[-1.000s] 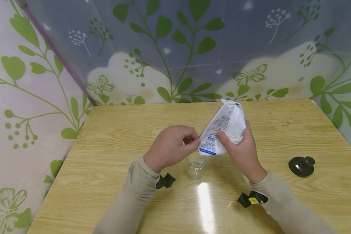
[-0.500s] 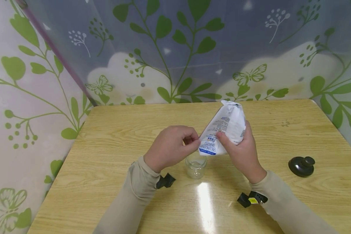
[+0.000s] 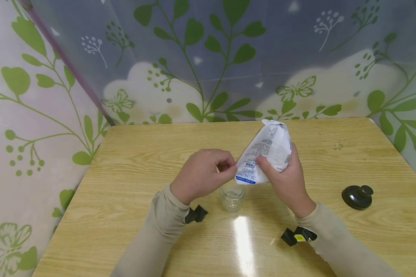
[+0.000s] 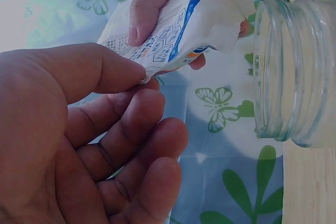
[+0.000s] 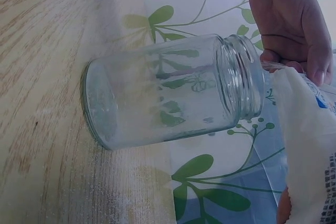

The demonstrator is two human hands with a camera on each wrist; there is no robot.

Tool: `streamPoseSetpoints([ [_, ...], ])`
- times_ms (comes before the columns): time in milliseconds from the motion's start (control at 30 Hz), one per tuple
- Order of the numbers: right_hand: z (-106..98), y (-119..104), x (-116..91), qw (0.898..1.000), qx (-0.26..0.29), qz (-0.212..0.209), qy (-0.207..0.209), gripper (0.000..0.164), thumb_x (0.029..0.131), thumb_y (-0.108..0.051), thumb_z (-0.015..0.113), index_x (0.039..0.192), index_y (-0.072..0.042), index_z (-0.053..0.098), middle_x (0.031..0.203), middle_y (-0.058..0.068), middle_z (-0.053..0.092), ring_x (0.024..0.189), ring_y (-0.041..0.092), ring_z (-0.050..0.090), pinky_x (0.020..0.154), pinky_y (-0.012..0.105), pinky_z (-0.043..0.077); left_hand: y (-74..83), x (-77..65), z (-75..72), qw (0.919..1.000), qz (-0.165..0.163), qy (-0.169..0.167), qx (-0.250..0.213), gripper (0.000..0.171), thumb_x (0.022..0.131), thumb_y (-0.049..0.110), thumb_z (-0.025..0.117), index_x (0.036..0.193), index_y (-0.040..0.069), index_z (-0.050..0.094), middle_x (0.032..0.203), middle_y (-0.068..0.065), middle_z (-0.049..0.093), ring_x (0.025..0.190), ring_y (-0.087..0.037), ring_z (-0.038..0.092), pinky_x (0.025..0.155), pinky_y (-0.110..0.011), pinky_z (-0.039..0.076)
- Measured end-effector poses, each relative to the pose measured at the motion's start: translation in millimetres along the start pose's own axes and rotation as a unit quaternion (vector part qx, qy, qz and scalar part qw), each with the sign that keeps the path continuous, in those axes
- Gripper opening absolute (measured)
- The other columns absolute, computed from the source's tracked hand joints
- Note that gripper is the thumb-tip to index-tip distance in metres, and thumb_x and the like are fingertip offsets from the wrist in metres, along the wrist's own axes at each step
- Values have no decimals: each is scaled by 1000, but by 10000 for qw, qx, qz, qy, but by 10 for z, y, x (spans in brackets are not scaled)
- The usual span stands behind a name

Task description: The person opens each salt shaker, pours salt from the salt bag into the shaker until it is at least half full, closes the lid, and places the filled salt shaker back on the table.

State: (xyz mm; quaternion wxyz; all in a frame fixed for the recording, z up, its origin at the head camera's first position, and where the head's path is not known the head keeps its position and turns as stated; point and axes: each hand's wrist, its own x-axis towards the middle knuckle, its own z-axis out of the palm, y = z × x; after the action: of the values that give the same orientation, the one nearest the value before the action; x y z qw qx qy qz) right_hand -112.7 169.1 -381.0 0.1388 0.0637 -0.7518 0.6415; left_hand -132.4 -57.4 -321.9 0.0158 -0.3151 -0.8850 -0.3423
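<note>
Where the white bag [image 3: 275, 140] is: in the air above the tabletop [image 3: 346, 154], its lower end tilted towards the left, close over the mouth of the glass jar [image 3: 232, 201]; whether it touches the rim I cannot tell.
Bag printing: a blue band along the lower edge, blue outlined shapes beside it, and small dark text too fine for me to read.
Left hand [image 3: 203, 175]: fingers narrow, thumb and forefinger pinching the bag's lower left edge; from the left wrist I see the other fingers loosely bent.
Right hand [image 3: 292, 181]: fingers holding the bag, the thumb across its printed face and the rest wrapped behind.
Jar: upright on the wood, with a threaded neck; from the right wrist I see green leaf print through its glass.
White specks [image 5: 100, 179]: scattered finely on the wood beside the jar's base.
Black lid [image 3: 356, 197]: round and knobbed, resting well apart, to the right of the right hand.
Sleeves: beige on both arms, with a black strap [image 3: 306, 234] at the right wrist.
Backdrop [image 3: 208, 54]: leaves and butterflies, behind the tabletop's far edge.
</note>
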Motion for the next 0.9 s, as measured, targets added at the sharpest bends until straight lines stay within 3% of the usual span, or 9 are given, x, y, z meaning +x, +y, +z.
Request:
streamPoseSetpoints([
  [900, 8, -4, -10, 10000, 3, 27, 5, 59, 96, -6, 71, 144, -4, 36, 115, 0, 62, 97, 8, 68, 75, 24, 59, 13, -4, -13, 9999, -53, -39, 105, 10, 94, 19, 69, 86, 19, 75, 76, 14, 67, 68, -1, 60, 65, -22, 52],
])
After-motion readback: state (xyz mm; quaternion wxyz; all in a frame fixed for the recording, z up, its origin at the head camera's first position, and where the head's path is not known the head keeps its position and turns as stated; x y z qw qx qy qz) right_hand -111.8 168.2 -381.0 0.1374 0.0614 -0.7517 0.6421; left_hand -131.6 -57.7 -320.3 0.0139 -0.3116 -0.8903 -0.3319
